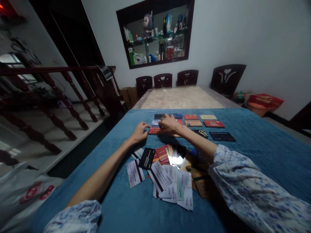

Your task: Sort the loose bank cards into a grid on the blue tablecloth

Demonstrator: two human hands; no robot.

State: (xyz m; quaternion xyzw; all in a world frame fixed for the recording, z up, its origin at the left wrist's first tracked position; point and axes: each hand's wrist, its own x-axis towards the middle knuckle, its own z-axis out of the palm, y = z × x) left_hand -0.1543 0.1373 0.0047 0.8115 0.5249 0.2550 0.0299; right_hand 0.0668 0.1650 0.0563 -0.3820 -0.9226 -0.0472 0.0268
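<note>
My left hand (140,132) rests on the cloth, its fingers stretched toward the left end of a stack of red cards (153,130) and touching it. My right hand (169,124) bends over the right part of that same stack, fingers curled down onto it. Just behind lie a pale card stack (155,123) and dark blue cards (178,116), both partly covered by the right hand. Nearer to me spreads a loose pile: white cards with dark stripes (159,176), a black card (146,158), red cards (162,153) and gold-brown cards (202,181) shaded by my right arm.
More card stacks stand in rows to the right, among them a tan one (193,123), a red one (214,124) and a black one (222,136). A blue cloth (255,155) covers the table's near part. Dark chairs (163,80) line the far end; plastic bags (26,191) sit at left.
</note>
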